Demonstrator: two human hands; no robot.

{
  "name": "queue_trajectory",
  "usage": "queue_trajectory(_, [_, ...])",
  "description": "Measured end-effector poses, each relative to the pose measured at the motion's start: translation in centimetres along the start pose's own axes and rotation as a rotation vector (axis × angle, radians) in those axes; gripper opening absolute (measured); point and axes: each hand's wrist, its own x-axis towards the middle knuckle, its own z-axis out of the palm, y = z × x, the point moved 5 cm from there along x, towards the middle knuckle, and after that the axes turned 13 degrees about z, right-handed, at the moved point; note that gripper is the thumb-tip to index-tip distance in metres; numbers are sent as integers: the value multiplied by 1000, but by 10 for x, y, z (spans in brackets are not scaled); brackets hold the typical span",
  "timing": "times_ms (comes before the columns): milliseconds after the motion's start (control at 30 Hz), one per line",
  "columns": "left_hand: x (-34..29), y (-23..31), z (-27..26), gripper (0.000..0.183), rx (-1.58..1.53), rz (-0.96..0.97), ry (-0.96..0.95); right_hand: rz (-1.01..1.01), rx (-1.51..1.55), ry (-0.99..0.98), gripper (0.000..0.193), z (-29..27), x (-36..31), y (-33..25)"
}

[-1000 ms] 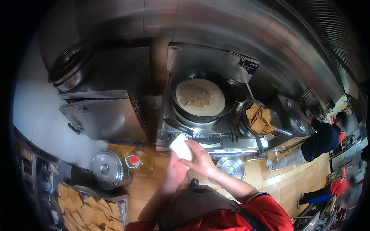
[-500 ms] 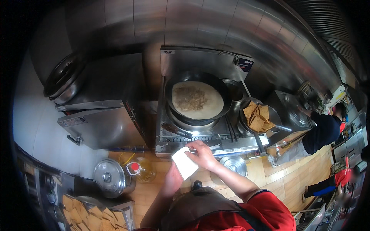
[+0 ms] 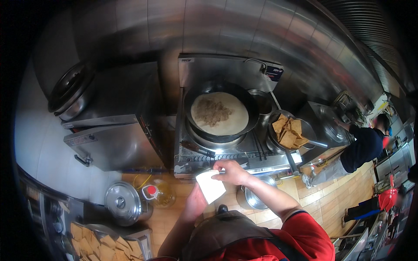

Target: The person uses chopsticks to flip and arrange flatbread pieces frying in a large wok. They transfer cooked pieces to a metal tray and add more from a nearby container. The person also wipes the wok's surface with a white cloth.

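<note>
A flat white square piece (image 3: 211,188) is held in front of my apron, below the stove's front edge. It looks smooth and thin; I cannot tell what it is made of. My left hand (image 3: 197,202) supports it from the left and below, with most of its fingers hidden behind the piece. The fingers of my right hand (image 3: 232,172) pinch its upper right corner. Ahead of both hands, a large black wok (image 3: 253,124) sits on the burner. In it, a pale milky liquid (image 3: 237,115) surrounds a brownish clump (image 3: 213,112).
Browned square slabs (image 3: 287,132) fill a strainer right of the wok. A dark-handled tool (image 3: 197,149) lies on the stove front. On the floor stand a lidded metal pot (image 3: 122,200) and an oil jug (image 3: 163,195). Someone in dark clothes (image 3: 365,145) works at far right.
My right fingers have shifted slightly, from lying over the white piece's upper edge to its upper right corner. The view has drifted a little; the left hand keeps its hold.
</note>
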Motion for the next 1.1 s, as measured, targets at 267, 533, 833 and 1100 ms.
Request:
queue_trajectory(267, [24,-8,12,52,-63,59,4,-52,17,-13,23,-26,-24,-32])
queue_trajectory(533, [52,-14,-8,50,-146,105,127,124,156,197,21,-100,-8,7])
queue_trajectory(833, [30,8,-15,46,151,301,31,288,174,865,26,-195,90,173])
queue_trajectory(1100, [-2,27,-37,51,36,335,190,758,-63,981,32,-182,122,266])
